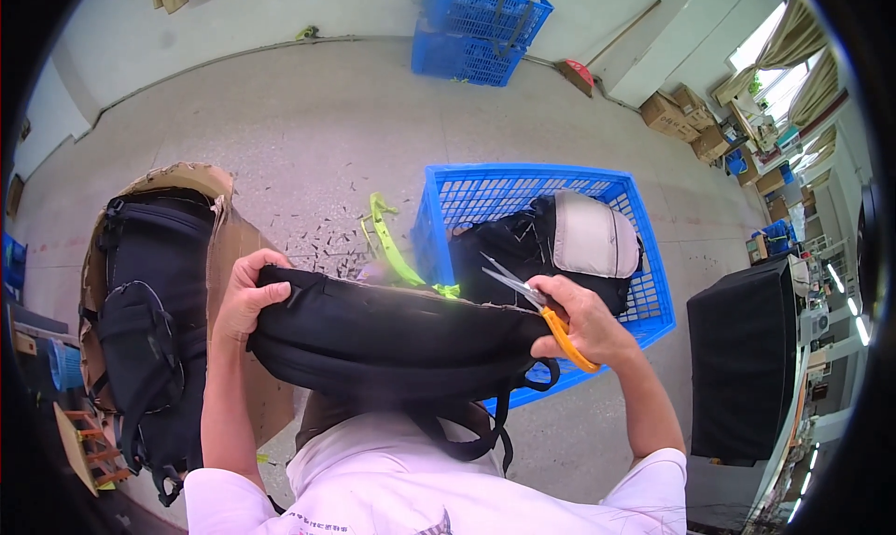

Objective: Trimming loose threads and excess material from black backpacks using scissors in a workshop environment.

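Observation:
A black padded bag (401, 341) lies across my lap, with a raw seam edge along its far side and loose straps hanging at its right end. My left hand (250, 297) is closed on the bag's left end, thumb on top. In my right hand (586, 322) are scissors (558, 334) with orange handles; their blades are parted and point up and left, beyond the bag's edge. The fingers of that hand also rest close to the bag's right corner; whether they pinch it I cannot tell.
Right of centre, a blue plastic crate (658, 292) holds black bags, one with a pale grey panel (597, 234). At left, a cardboard box (245, 283) contains black backpacks (149, 302). Yellow-green strips (385, 236) and dark scraps lie on the floor. Stacked blue crates (467, 54) stand far off.

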Demonstrator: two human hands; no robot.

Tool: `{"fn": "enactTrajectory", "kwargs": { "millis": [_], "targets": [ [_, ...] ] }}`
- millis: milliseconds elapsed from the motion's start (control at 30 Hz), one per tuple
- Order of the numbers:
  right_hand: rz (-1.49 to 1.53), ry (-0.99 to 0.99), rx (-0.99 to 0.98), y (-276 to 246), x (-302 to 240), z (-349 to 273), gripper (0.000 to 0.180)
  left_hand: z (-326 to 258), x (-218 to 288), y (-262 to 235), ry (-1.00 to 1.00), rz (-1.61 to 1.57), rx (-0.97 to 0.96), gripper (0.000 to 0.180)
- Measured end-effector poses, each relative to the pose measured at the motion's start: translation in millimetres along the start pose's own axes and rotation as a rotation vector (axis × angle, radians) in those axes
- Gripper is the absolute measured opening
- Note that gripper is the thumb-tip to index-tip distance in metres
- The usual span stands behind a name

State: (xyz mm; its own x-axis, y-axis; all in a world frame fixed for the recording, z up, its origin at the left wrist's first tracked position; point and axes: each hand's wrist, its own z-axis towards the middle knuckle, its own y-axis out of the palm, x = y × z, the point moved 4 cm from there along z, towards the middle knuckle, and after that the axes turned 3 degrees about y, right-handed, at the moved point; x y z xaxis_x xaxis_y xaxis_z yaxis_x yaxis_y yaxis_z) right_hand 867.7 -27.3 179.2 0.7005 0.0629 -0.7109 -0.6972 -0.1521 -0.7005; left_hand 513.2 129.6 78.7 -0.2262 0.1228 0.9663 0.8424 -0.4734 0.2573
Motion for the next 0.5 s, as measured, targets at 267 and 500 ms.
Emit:
{"fn": "enactTrajectory", "kwargs": {
  "millis": [267, 500],
  "targets": [
    [-0.554, -0.135, -0.132, -21.6, -9.2, -1.2, 0.078, 15.0, -0.1, 6.2, -0.024, -0.007, -0.037, 0.023],
    [-0.697, -0.174, -0.238, -25.5, -15.9, 11.0, 0.063, 16.7, -4.2, 3.6, -0.022, -0.015, -0.054, 0.023]
  ]
}}
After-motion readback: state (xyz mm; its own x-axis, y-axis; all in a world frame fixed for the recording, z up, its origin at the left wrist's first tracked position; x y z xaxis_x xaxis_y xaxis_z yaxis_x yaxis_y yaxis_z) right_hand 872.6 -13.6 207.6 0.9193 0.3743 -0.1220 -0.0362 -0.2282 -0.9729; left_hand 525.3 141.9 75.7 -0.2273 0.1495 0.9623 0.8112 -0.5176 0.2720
